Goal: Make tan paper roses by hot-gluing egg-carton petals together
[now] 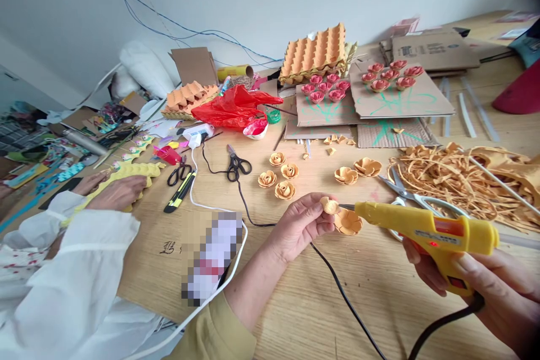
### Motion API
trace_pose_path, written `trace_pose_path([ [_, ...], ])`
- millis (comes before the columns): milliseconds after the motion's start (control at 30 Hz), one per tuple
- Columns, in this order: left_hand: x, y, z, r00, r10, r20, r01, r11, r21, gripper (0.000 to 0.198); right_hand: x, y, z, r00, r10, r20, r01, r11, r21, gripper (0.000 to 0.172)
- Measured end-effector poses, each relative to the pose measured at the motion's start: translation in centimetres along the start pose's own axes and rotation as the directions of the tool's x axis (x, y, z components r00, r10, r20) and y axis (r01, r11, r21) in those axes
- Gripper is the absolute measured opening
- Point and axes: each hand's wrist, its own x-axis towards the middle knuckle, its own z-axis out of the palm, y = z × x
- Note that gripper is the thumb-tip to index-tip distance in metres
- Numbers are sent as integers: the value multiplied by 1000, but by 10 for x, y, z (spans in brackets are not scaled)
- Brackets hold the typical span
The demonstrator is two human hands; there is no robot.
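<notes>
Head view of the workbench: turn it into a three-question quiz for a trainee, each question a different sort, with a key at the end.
1. Multiple choice: What colour is the crumpled plastic bag?
A) Blue
B) Red
C) Green

2. True or false: The pink flowers sit on cardboard.

3. Short answer: What does the camera wearer's right hand hold, and what is its nozzle next to?

Key:
1. B.
2. True.
3. A yellow glue gun; its nozzle is next to the small orange piece pinched in the left hand.
</notes>
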Motion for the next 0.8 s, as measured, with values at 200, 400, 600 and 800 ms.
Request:
trace_pose_path([
  [200,-3,4,1,980,197,13,-195,958,208,27,-4,9,-6,995,61,77,-61,998,3,39],
  [400,-2,6,-3,946,310,91,-320,860,397,26,-4,9,-6,992,42,118,-44,999,15,36],
  [600,-4,12,0,907,381,179,-419,765,490,21,0,13,-9,986,40,162,-44,999,21,42],
  [800,-2,12,2,879,422,221,-470,694,545,21,8,10,-13,972,-16,233,6,999,44,43],
])
